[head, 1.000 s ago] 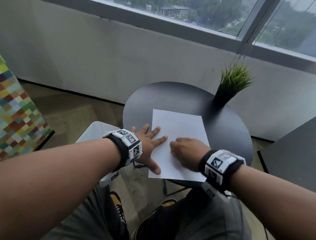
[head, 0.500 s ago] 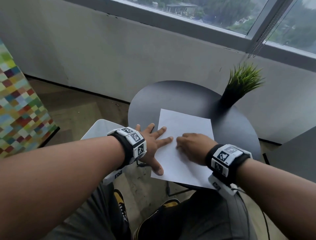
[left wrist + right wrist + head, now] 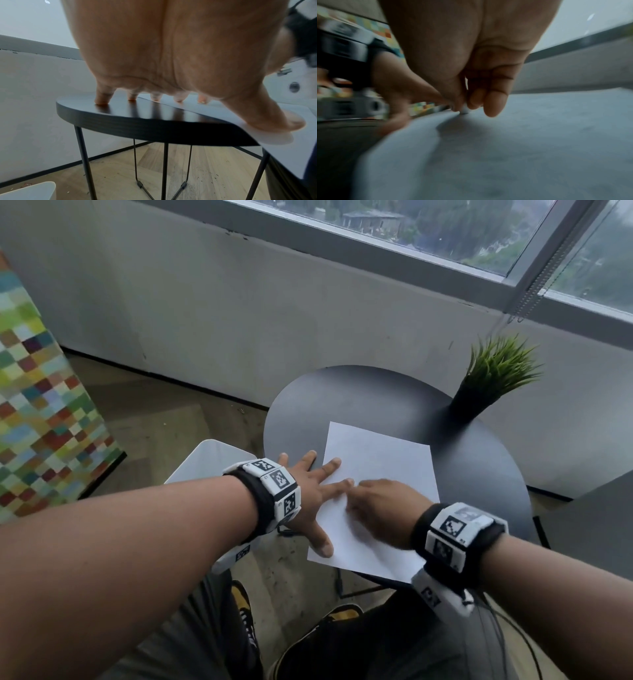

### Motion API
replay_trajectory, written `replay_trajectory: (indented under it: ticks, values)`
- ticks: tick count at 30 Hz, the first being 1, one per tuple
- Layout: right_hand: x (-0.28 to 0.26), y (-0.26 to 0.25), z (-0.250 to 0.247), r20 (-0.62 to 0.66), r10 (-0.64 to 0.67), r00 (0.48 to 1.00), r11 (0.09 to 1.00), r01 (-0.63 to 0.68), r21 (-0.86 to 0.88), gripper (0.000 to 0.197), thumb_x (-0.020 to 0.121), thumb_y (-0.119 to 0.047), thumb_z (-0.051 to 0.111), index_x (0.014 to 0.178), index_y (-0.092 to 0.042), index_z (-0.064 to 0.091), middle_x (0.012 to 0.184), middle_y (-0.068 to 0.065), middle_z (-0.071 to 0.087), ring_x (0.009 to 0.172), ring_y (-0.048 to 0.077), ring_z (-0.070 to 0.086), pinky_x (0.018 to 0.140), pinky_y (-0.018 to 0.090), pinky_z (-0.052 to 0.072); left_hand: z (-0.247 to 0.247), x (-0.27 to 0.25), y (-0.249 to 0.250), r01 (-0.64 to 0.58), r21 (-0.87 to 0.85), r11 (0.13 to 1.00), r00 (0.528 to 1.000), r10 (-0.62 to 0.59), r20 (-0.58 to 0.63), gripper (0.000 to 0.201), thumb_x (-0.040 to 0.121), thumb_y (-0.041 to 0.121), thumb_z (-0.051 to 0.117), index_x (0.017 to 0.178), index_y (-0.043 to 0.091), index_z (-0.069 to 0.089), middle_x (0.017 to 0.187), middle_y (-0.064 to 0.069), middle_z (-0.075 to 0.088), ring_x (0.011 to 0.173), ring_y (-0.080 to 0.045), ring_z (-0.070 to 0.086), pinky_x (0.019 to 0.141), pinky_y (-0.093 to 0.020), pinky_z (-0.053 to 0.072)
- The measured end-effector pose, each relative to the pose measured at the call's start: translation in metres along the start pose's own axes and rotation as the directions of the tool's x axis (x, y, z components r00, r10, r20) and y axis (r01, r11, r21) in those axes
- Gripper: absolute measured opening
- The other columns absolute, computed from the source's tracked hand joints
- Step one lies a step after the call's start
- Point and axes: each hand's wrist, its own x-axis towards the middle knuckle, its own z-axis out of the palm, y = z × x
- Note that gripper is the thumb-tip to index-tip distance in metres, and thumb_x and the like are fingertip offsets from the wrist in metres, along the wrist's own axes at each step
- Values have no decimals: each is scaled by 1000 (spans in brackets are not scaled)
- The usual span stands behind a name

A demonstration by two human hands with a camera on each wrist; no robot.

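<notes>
A white sheet of paper [image 3: 380,460] lies on a round black table [image 3: 342,398], its near edge hanging over the table's front rim. My left hand [image 3: 315,491] is spread flat: two fingers rest on the paper's left edge, the others on the bare table, and the thumb presses the near left corner [image 3: 274,136]. My right hand [image 3: 380,508] is curled over the sheet's middle, right next to the left forefinger. In the right wrist view it pinches a small white stub [image 3: 464,111] whose tip touches the paper [image 3: 522,148]. What the stub is cannot be made out.
A green tufted plant in a black pot [image 3: 493,378] stands at the table's far right edge. A white bin [image 3: 209,460] sits on the floor left of the table, a chequered panel [image 3: 41,412] further left, and a grey block [image 3: 599,529] at right.
My right hand has slid a little left across the paper, up to the left forefinger. The left hand stays spread in place. The head view has shifted.
</notes>
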Motion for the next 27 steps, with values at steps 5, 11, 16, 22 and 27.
replay_trajectory:
  ticks: [5, 11, 16, 22, 27]
  values:
    - [9, 27, -6, -31, 128, 991, 989, -130, -70, 22, 97, -34, 39, 106, -21, 53, 106, 4, 60, 98, 30, 59, 78, 39, 50, 1, 2, 0, 15, 12, 1000, 1000, -15, -4, 134, 63, 89, 64, 156, 43, -21, 165, 11, -29, 153, -32, -21, 118, -69, -2]
    - [6, -11, -2, 21, -59, 998, 998, 59, 4, 18, 94, -28, 45, 107, -20, 56, 102, 2, 60, 94, 25, 58, 77, 37, 48, 3, 1, -1, 15, -7, 1000, 1000, -16, -24, 138, 63, 89, 65, 157, 36, -20, 165, 13, -28, 154, -31, -20, 118, -67, -2]
    - [15, 33, -8, -52, 214, 975, 973, -218, -74, 19, 94, -31, 40, 98, -20, 54, 101, 4, 59, 96, 31, 60, 76, 38, 51, 2, 3, 0, 19, 8, 1000, 1000, -19, -14, 138, 62, 90, 64, 157, 36, -20, 165, 13, -27, 154, -31, -19, 119, -68, 0]
    - [14, -4, -5, 33, -11, 999, 1000, 12, -12, 18, 95, -28, 44, 107, -21, 55, 106, 1, 59, 97, 27, 58, 75, 38, 49, 3, 3, -2, 14, -7, 1000, 1000, -15, -26, 138, 61, 89, 66, 158, 37, -18, 166, 12, -26, 154, -32, -19, 119, -69, -1]
    - [17, 24, -8, -44, 187, 981, 980, -190, -66, 15, 92, -25, 44, 101, -21, 55, 101, 4, 59, 97, 30, 59, 76, 36, 50, 5, 4, -2, 15, -11, 1000, 1000, -15, -23, 138, 61, 90, 65, 157, 38, -20, 165, 12, -27, 154, -31, -20, 118, -70, -1]
